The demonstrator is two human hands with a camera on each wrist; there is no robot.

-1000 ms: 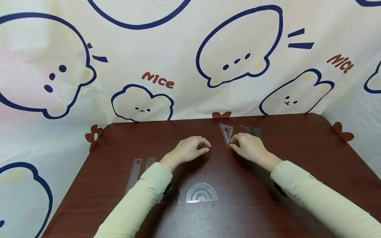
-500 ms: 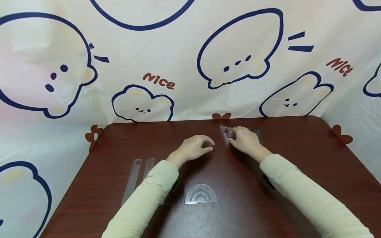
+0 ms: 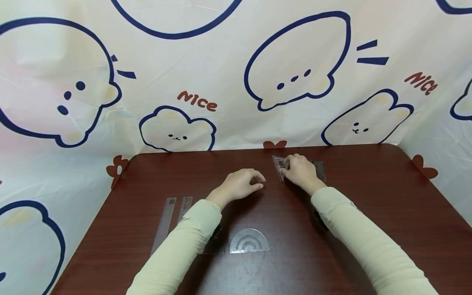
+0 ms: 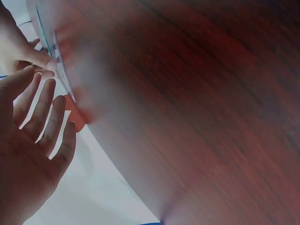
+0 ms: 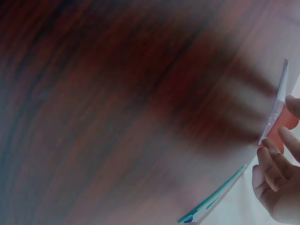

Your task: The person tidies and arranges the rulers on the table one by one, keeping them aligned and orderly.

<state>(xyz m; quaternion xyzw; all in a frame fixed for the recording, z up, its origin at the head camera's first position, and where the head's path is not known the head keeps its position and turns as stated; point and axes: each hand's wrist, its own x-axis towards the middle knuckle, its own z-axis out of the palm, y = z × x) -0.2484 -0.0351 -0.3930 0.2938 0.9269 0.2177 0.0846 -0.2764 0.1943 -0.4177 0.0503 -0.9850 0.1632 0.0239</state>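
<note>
My right hand (image 3: 299, 172) reaches to the far side of the table, its fingertips at a clear triangular set square (image 3: 279, 166) that lies flat and is partly covered by the hand. In the right wrist view, thumb and fingers stand apart, with the set square (image 5: 276, 105) right at their tips. A second, darker set square (image 3: 319, 168) lies just behind the hand; its edge looks green in the right wrist view. My left hand (image 3: 239, 183) hovers left of the clear set square, fingers loosely bent, holding nothing.
Two clear rulers, a wider one (image 3: 164, 221) and a narrower one (image 3: 185, 207), lie left of the left forearm. A clear protractor (image 3: 249, 241) lies nearer the front. Another clear piece (image 3: 217, 249) shows partly beneath the left sleeve. A printed cloth (image 3: 236, 127) hangs behind the brown table (image 3: 354, 184).
My right hand has moved slightly left and farther over the clear set square, now covering part of it. My left hand has shifted a little to the right. The set squares stay in place.
</note>
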